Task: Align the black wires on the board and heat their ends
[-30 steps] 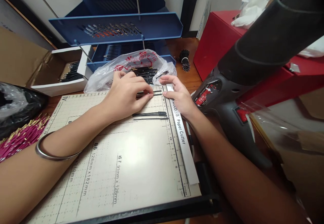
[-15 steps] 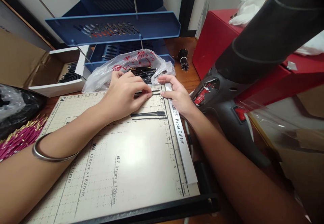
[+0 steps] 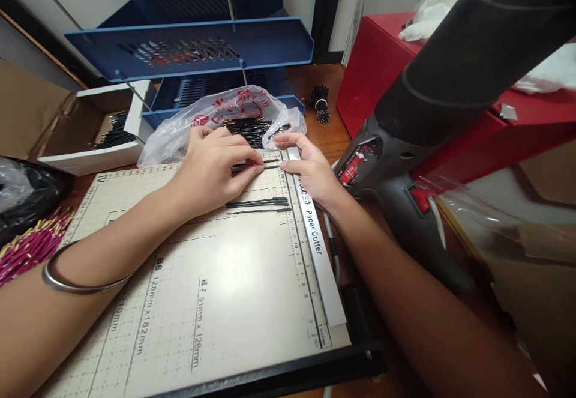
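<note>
My left hand (image 3: 220, 164) is closed, thumb and forefinger pinching a thin black cord (image 3: 272, 166) near the top of the paper cutter board (image 3: 252, 290). A second dark strand lies just behind it. At the cord's right end is my right hand (image 3: 312, 170), its thumb close to the tip and its forefinger held apart; whether the thumb touches the tip I cannot tell. That hand rests over the white strip (image 3: 320, 254) marked "Paper Cutter". Lower on the board lies a small row of black cords (image 3: 258, 203), their thicker ends to the right by the ruler.
Behind the board, a clear plastic bag (image 3: 180, 140) holds many black cords. A white box (image 3: 90, 155), blue rack (image 3: 198, 50) and tied black bundle (image 3: 321, 104) stand around it. Pink cords (image 3: 31, 245) lie at left; a grey-black machine (image 3: 405, 128) and red box (image 3: 378, 50) are on the right.
The whole view has shifted slightly left. Both hands keep nearly the same pose at the cord, and the cords on the board have not moved.
</note>
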Available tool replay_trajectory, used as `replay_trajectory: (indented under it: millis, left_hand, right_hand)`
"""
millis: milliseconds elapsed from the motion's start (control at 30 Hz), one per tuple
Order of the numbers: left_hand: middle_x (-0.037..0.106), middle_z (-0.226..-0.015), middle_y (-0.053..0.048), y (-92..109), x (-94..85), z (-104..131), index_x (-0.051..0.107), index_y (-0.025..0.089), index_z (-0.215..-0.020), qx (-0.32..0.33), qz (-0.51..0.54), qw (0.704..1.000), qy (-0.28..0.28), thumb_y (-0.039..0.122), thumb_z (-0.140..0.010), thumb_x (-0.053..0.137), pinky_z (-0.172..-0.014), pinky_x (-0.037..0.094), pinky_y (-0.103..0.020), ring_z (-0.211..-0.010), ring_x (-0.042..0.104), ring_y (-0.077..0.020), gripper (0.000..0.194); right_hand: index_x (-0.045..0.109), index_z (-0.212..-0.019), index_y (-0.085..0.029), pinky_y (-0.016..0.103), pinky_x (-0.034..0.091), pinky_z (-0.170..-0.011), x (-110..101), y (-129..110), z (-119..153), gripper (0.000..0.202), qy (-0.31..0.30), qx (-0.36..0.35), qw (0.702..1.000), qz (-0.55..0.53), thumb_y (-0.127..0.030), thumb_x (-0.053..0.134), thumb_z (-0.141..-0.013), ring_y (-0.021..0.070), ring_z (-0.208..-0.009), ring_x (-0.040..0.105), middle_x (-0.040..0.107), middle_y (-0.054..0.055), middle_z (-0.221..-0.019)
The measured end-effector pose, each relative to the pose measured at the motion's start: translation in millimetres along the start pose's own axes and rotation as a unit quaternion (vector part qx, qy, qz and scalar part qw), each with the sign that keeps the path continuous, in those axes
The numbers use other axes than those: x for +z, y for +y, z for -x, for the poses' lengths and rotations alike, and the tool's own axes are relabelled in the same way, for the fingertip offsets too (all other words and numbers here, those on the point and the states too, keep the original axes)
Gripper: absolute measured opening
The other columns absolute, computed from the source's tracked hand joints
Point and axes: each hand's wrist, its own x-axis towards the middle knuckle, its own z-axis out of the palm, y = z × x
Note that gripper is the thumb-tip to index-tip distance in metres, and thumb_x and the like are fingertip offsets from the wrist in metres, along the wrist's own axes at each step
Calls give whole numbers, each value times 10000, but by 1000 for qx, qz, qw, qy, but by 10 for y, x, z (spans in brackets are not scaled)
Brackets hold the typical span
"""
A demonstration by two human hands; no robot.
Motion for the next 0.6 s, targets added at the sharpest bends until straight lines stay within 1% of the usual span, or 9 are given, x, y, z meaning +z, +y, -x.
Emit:
replay_trajectory:
  millis: [100, 300, 600]
  left_hand:
    - [781, -864, -56, -5, -3, 3, 806, 256, -926, 0, -1, 1000, -1, 392, -1013, 589, -977, 352, -531, -891, 644, -274, 270]
    - [782, -865, -55, -7, 2, 2, 804, 256, -920, 1, -2, 1000, 4, 401, -1011, 590, -971, 355, -525, -884, 641, -270, 273]
    - [780, -879, -58, 11, 20, -27, 810, 256, -937, 0, 2, 1000, -2, 391, -1018, 582, -977, 367, -518, -885, 638, -262, 277]
  right_hand:
    - [627, -1102, -253, 481, 409, -1286, 10, 9, -2, 475, 2, -4, 1000, -3, -218, 653, -629, 267, -1318, 583, 690, 52, -1244]
    - [622, -1116, -248, 493, 401, -1285, 18, 41, -13, 485, 2, -15, 1000, -4, -229, 642, -632, 269, -1322, 582, 682, 54, -1256]
    - [619, -1106, -247, 489, 389, -1289, 6, 38, -15, 470, -1, -14, 1000, 6, -232, 651, -637, 261, -1309, 579, 673, 55, -1238]
